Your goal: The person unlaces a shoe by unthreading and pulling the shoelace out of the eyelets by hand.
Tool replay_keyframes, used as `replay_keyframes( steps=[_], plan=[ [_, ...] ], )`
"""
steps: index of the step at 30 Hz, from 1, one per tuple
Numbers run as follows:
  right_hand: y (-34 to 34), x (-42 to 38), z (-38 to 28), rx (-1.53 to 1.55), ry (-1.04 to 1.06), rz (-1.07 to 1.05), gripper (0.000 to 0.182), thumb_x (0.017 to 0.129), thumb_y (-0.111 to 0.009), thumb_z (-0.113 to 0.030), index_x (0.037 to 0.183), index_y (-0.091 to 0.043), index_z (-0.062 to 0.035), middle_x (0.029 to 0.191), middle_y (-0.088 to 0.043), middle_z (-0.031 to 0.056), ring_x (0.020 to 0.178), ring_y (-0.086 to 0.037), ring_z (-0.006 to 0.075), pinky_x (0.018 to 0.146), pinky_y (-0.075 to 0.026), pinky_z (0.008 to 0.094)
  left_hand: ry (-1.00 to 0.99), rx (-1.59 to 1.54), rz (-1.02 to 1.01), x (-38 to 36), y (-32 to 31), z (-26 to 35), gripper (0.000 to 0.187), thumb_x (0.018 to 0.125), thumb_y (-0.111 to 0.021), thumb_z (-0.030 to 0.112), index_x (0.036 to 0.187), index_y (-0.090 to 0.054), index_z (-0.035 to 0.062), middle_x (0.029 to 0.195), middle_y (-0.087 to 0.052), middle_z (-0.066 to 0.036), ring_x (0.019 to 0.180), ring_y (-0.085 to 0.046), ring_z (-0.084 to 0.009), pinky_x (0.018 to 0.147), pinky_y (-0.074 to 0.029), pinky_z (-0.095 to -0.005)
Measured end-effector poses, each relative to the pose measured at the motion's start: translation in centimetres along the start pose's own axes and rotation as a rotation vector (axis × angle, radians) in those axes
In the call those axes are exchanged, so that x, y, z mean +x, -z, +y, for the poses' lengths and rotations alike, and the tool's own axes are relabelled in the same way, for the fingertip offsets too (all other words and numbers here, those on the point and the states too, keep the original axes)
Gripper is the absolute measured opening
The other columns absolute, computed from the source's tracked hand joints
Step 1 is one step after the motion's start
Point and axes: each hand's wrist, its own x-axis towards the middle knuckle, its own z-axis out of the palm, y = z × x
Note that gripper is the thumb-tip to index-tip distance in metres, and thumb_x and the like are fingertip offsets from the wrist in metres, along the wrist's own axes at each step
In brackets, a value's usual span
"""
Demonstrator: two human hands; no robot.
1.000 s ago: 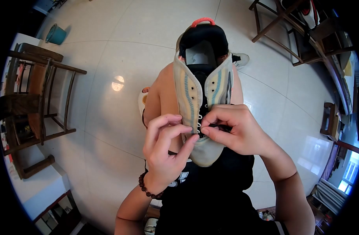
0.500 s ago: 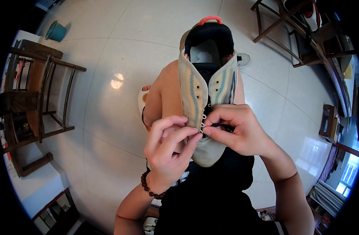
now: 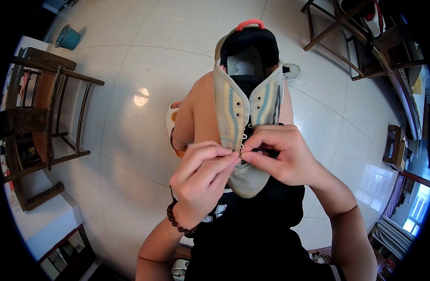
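Observation:
A beige and cream sneaker (image 3: 231, 100) with blue zigzag stitching lies over my lap, heel and red pull loop pointing away, toe toward me. Its upper eyelets hold no lace; black shoelace (image 3: 264, 151) shows by the lower ones. My left hand (image 3: 196, 171), with a dark bead bracelet, is closed in a pinch at the lower eyelets, its fingertips meeting those of the other hand. Thumb and forefinger of my right hand (image 3: 283, 152) pinch the shoelace at the same spot. The exact grip between the fingertips is mostly hidden.
Wooden chairs stand at the left (image 3: 41, 107) and upper right (image 3: 336, 28). A teal bucket (image 3: 67, 37) sits on the tiled floor (image 3: 144, 70). My sandalled foot (image 3: 172, 119) and a white shoe (image 3: 291, 71) show beside my legs.
My left fingers have closed together and shifted slightly up against the right fingertips. My right hand and the sneaker have barely moved.

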Motion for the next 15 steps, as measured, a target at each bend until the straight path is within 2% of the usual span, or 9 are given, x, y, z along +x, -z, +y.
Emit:
replay_keyframes(
  steps=[7, 12, 15],
  plan=[
    [-0.6, 0.1, 0.5, 0.077, -0.058, 0.010, 0.006, 0.093, -0.079, -0.001, 0.096, -0.074, 0.0002, 0.083, -0.071, 0.0068, 0.069, -0.065, 0.0137, 0.060, -0.048, 0.0279, -0.091, 0.033, -0.046, 0.9, 0.9, -0.2, 0.023, 0.077, -0.088, -0.010, 0.097, -0.079, -0.0020, 0.099, -0.074, -0.009, 0.092, -0.074, -0.0263, 0.077, -0.061, -0.0351],
    [-0.3, 0.1, 0.2, 0.066, -0.049, 0.014, 0.006, 0.093, -0.079, 0.000, 0.096, -0.074, 0.0001, 0.083, -0.071, 0.0069, 0.069, -0.064, 0.0139, 0.060, -0.048, 0.0278, -0.166, 0.119, -0.072, 1.4, 0.6, -0.1, 0.027, 0.069, -0.086, -0.012, 0.092, -0.076, -0.0019, 0.097, -0.071, -0.011, 0.088, -0.073, -0.0305, 0.075, -0.061, -0.0380],
    [-0.4, 0.1, 0.3, 0.048, -0.056, -0.003, 0.006, 0.092, -0.078, 0.000, 0.096, -0.074, 0.0000, 0.083, -0.071, 0.0074, 0.070, -0.065, 0.0149, 0.060, -0.048, 0.0282, -0.194, 0.153, -0.111, 1.6, 0.4, -0.3, 0.029, 0.069, -0.084, -0.010, 0.093, -0.071, -0.0019, 0.100, -0.069, -0.012, 0.089, -0.070, -0.0327, 0.075, -0.059, -0.0403]
  ],
)
